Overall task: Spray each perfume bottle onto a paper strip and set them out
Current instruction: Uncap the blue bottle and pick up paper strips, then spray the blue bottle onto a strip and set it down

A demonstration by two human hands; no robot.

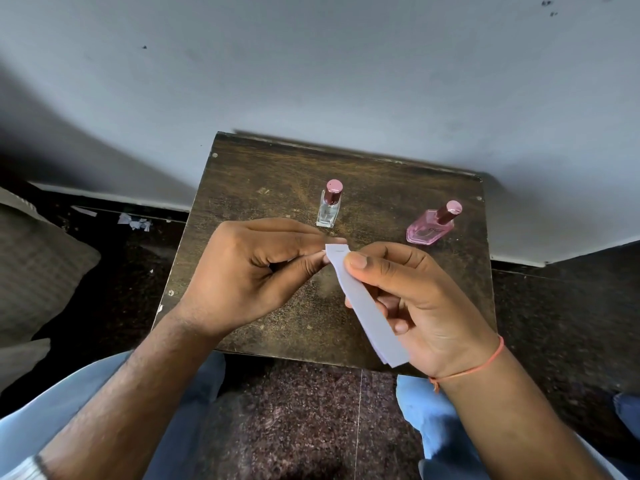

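Observation:
A thin stack of white paper strips [367, 313] lies in my right hand [422, 306], thumb pressed on its upper end. My left hand [249, 275] pinches the top corner of the stack between thumb and forefinger. Both hands hover over a small dark wooden table [263, 174]. Behind them a clear perfume bottle [329, 211] with a pink cap stands upright near the table's middle. A pink perfume bottle [431, 228] with a pink cap stands at the right.
The table's back edge meets a grey wall [311, 81]. Dark speckled floor surrounds the table, with paper scraps [133, 221] on the floor at the left. A cushion [38, 265] sits at far left. My knees in blue jeans are below the table's front edge.

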